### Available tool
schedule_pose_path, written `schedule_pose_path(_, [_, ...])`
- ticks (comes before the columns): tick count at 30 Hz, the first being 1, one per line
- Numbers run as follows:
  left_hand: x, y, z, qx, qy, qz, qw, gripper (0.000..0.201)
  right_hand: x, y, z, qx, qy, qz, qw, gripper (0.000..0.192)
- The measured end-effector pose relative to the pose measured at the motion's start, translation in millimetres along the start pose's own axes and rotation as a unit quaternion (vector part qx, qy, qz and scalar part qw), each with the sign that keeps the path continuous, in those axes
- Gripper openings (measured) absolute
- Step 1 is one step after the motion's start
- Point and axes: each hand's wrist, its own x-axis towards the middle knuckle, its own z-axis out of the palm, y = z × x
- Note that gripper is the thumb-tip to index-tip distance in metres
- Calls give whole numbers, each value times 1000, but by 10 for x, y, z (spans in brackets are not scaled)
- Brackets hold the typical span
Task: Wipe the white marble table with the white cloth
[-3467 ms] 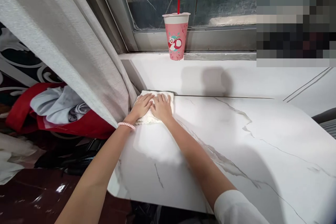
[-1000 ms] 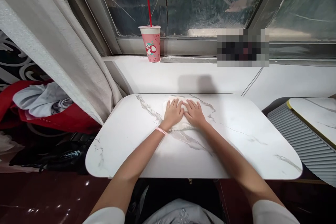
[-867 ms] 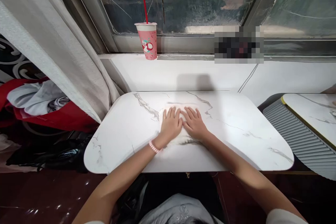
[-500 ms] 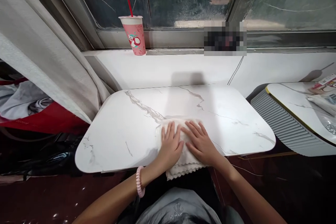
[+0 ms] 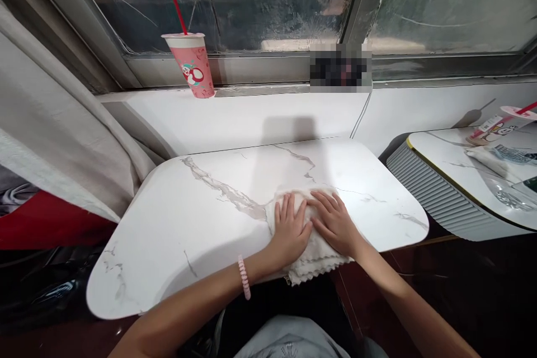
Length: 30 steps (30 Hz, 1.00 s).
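Note:
A white cloth (image 5: pixel 318 254) with a scalloped edge lies spread on the white marble-patterned tabletop (image 5: pixel 155 224), its near end hanging over the front edge. My left hand (image 5: pixel 291 229) rests flat on the cloth with fingers stretched out, a pink coiled band around its wrist. Beside it my right hand (image 5: pixel 335 224) also presses flat on the cloth, fingers spread. The two hands nearly meet at the thumbs. Neither hand is wrapped round anything.
A pink cup (image 5: pixel 193 70) with a red straw stands on the window sill. To the right, a ribbed cabinet (image 5: pixel 436 190) holds another cup (image 5: pixel 497 126) and plastic packaging. A curtain (image 5: pixel 75 106) hangs at the left, near a red bag (image 5: pixel 46 221). A blurred patch covers something on the sill.
Both hands and the cloth under them have shifted to the right across the tabletop. The camera view has turned slightly, bringing more of the right cabinet's cup into sight.

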Motion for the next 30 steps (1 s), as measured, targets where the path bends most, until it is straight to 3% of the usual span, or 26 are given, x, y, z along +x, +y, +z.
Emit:
schedule_pose_path(4, [463, -271, -50, 83, 53, 7, 995, 50, 545, 95, 153, -23, 14, 5, 1000, 43])
schedule_pose_path(10, [1251, -751, -289, 113, 112, -14, 987, 46, 1553, 285, 342, -9, 7, 37, 999, 42])
schedule_pose_path(15, [1646, -918, -388, 116, 115, -27, 986, 46, 2013, 479, 416, 13, 7, 32, 999, 42])
schedule_pose_path(21, [1903, -798, -292, 130, 125, -24, 983, 47, 2098, 802, 347, 17, 7, 18, 1000, 44])
schedule_pose_path(30, [2079, -100, 129, 107, 128, -17, 986, 50, 1685, 1400, 78, -2, 22, 42, 999, 45])
